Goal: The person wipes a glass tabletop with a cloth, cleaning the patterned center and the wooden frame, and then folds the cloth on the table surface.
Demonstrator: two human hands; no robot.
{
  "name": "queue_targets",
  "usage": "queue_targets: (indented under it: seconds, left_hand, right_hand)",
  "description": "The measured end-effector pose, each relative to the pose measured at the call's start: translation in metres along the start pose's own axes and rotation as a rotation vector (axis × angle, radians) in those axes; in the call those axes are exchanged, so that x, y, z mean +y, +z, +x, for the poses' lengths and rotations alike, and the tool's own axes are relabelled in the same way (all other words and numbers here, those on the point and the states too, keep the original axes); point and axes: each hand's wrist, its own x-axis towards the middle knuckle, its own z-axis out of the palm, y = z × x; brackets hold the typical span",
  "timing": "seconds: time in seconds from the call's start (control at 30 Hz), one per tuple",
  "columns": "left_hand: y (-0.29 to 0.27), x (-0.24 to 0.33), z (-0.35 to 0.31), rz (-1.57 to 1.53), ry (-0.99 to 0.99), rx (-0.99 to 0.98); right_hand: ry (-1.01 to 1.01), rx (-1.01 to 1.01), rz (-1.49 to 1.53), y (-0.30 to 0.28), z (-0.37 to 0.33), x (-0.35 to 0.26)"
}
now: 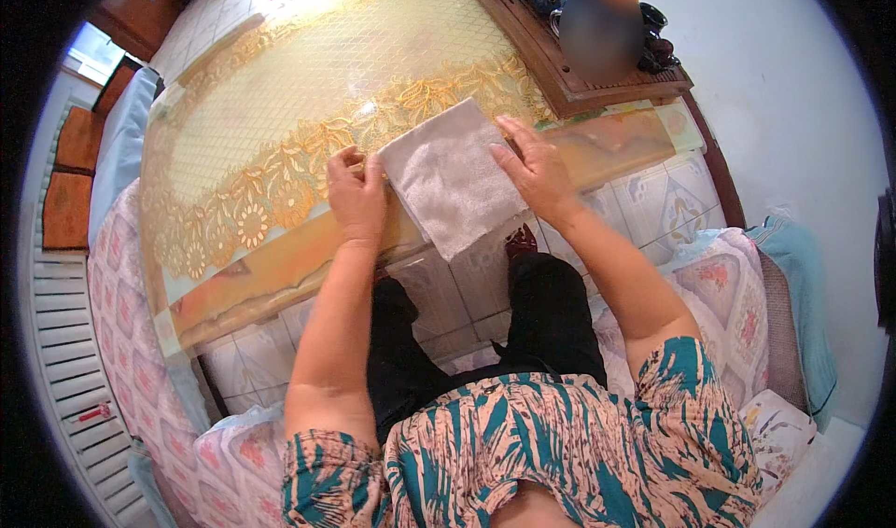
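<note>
Towel (455,175) folded, overhanging bench (280,90) edge. Left hand (357,195) grip pinched shut on its corner; right hand (534,169) open, flat on top. Advisable: keep edges aligned, press crease outward from right palm.

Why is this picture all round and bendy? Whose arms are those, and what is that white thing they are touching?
The picture comes from a small camera worn on a person's head, looking down. Its lens sees very wide, so straight edges bend near the rim. There is no machine here: the arms are the person's own, coming in from the bottom. They sit at a table covered with a gold lace-patterned cloth. On its near edge lies a folded white towel, hanging a little over the side. The left hand pinches the towel's left corner, and the right hand presses flat on its right side. At the far end stands a wooden tray with dark tea things on it.
</note>
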Motion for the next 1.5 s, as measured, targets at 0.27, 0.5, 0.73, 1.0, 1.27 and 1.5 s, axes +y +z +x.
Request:
queue_targets:
  seconds: [0.27,0.5,0.73,1.0,1.27,1.5]
  left_hand:
    - [-0.081,-0.062,0.000,0.730,0.271,0.145]
    - [-0.067,-0.033,-0.008,0.853,0.085,0.119]
    - [-0.070,-0.036,-0.010,0.884,0.057,0.137]
    - [-0.066,-0.028,-0.012,0.870,0.066,0.138]
    - [-0.072,-0.049,-0.015,0.720,0.210,0.133]
    - [-0.034,-0.018,-0.047,0.249,0.159,-0.155]
  right_hand:
    - [-0.255,-0.114,-0.351,0.013,-0.034,-0.037]
    - [-0.129,-0.051,-0.656,0.073,-0.037,-0.057]
    - [-0.094,-0.081,-0.629,0.063,-0.026,-0.040]
    - [-0.039,0.039,-0.694,0.042,-0.019,-0.011]
    - [-0.152,-0.106,-0.547,0.063,-0.059,-0.056]
    - [-0.003,-0.181,-0.114,0.057,-0.050,-0.055]
